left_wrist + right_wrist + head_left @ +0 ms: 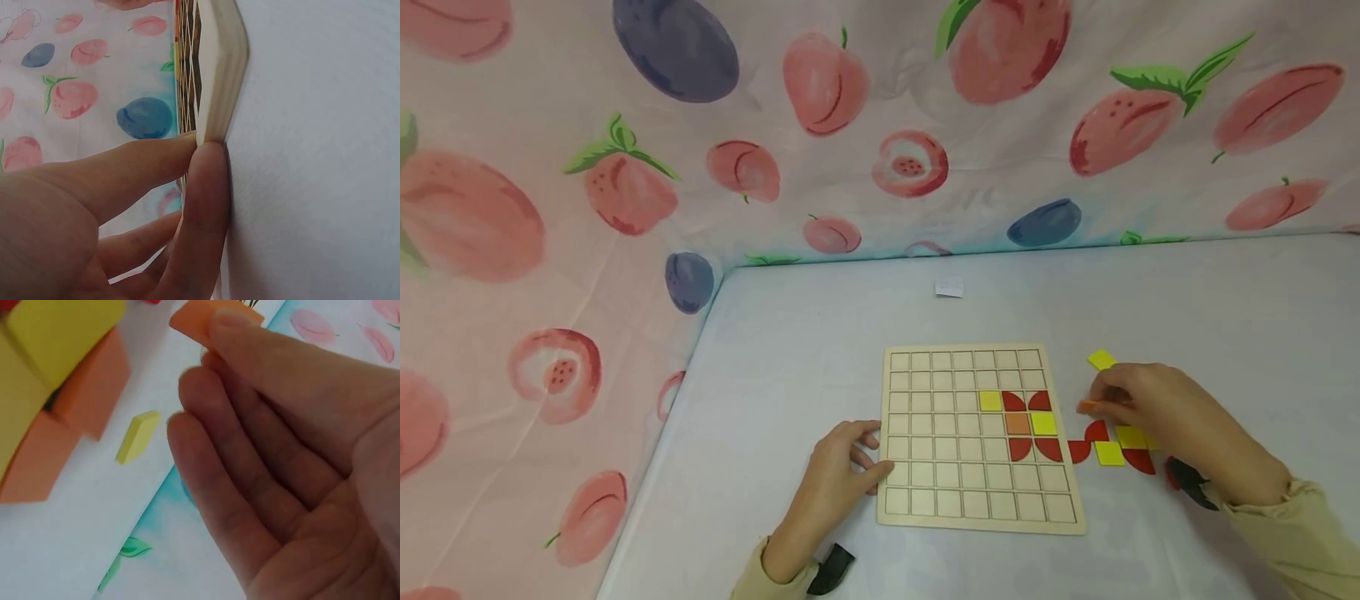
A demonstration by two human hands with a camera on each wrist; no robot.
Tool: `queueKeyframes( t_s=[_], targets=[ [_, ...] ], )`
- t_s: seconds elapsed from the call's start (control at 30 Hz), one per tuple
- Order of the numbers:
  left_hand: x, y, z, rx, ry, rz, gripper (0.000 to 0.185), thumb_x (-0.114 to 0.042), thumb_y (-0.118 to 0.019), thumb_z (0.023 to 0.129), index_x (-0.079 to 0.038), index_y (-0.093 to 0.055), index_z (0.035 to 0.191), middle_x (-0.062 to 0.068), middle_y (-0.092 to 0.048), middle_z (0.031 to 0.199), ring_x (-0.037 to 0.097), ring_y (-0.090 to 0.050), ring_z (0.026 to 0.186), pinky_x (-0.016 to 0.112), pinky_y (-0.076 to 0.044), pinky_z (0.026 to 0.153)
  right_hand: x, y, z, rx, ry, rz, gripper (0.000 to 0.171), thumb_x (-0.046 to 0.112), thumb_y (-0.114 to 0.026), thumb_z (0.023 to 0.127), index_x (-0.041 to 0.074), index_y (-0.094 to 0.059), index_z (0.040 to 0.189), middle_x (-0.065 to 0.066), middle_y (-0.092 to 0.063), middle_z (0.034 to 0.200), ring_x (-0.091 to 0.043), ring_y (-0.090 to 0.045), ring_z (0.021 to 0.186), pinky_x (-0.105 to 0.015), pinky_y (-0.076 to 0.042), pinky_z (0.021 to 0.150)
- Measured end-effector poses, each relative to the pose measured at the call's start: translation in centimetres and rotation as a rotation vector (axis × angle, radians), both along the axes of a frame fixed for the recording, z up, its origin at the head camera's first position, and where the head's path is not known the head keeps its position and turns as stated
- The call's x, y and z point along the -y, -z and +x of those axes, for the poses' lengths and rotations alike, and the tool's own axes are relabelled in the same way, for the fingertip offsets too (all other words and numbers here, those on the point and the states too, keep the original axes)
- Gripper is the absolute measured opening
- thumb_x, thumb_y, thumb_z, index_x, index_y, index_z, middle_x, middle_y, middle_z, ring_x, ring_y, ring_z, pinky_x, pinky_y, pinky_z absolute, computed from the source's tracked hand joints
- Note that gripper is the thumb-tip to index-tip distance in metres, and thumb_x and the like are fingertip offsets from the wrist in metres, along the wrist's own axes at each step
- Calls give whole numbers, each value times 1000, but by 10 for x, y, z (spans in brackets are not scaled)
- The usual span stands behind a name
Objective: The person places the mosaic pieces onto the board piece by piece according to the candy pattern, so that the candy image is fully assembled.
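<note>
A wooden grid board [955, 492] lies flat on the pale blue table [1187, 317], near the table's front edge and roughly midway between its left and right edges. The left hand [835, 483] rests against the board's left edge near the front left corner; in the left wrist view the thumb and a fingertip [209, 181] press together on the board's rim [222, 69], the other fingers loosely curled beneath.

Inside the grid, toward the board's right edge, sit 2 yellow square tiles [990, 401], 1 orange square tile [1017, 423] and 4 red quarter-round tiles [1013, 402], grouped around the orange one.

The right hand [1150, 404] hovers just beyond the board's right edge. Its thumb and forefinger pinch a thin orange tile [1088, 407] by the edge; in the right wrist view this tile [194, 322] projects past the fingertips while the remaining fingers lie straight and side by side, the palm open to the camera.

Loose pieces lie on the table beneath and beside the right hand: red quarter-round pieces [1078, 451], yellow squares [1108, 453] and, farther toward the back edge, a single yellow square [1102, 359]. A small white paper scrap [949, 287] lies near the table's back edge. A fruit-printed cloth [625, 167] forms the backdrop along the back and left edges.
</note>
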State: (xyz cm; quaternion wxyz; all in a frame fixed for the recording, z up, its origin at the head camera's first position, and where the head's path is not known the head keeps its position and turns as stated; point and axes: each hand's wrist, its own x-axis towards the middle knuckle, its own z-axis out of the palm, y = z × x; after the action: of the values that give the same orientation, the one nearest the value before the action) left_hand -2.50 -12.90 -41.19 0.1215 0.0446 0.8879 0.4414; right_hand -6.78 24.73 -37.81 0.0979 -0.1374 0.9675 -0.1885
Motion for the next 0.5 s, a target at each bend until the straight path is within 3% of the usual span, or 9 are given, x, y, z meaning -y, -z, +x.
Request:
queueKeyframes(
  t_s=[0.27, 0.5],
  targets=[
    [0, 1, 0, -7, -1, -3, 50, -3, -80, 80, 4, -60, 126, 5, -59, 100, 8, -61, 74, 19, -56, 54, 14, -7, 1, -29, -17, -29, 17, 24, -82, 80, 12, -72, 85, 8, -60, 71, -9, -49, 65, -22, -46, 56],
    [0, 0, 0, -5, -3, 9, 50, -3, -79, 80, 4, -60, 126, 6, -59, 101, 8, -61, 75, 19, -57, 54, 31, -9, 1, -83, -7, -47, 16, 16, -84, 78, 9, -73, 88, 3, -67, 79, -13, -54, 70, -27, -54, 61]
  ],
)
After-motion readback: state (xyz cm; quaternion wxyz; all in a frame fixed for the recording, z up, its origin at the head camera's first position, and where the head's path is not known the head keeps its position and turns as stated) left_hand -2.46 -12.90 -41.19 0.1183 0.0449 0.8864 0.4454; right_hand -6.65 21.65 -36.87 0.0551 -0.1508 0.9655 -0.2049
